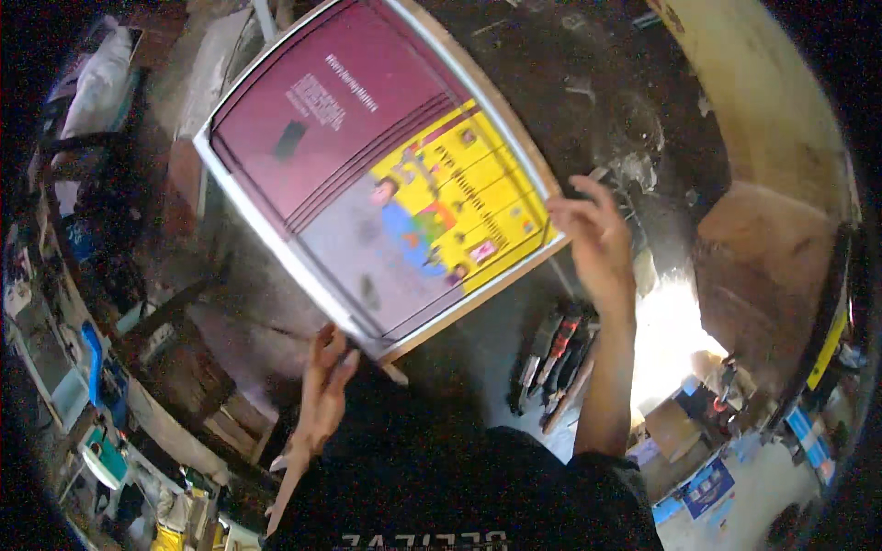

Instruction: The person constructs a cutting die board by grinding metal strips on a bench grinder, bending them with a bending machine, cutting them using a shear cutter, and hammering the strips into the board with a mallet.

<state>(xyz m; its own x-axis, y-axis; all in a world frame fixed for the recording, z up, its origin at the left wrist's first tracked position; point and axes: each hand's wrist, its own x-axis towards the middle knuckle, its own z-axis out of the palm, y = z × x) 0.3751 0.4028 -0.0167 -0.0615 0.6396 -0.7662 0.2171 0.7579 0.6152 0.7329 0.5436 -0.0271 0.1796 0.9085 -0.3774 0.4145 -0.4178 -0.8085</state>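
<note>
A rectangular panel (367, 165) fills the upper middle, set at a slant. Its face carries maroon, grey and yellow printed areas, crossed by dark lines. One long side has a white edge, and pale brown board shows along the other sides. At its right corner my right hand (593, 230) has bent fingers against the rim; one finger is lifted apart. My left hand (329, 381) is just beside the near corner, its fingers parted, with nothing seen between them. Whether its fingertips touch the white edge is hard to tell. Pale leg-like pieces show past the panel's corners.
Several hand tools with dark and red handles (553, 358) lie beside my right forearm. Beyond it are a cardboard box (671, 429) and a bright patch of light (675, 331). Cluttered shelves line the left, with a blue object (92, 363). A large yellowish surface (772, 92) curves at upper right.
</note>
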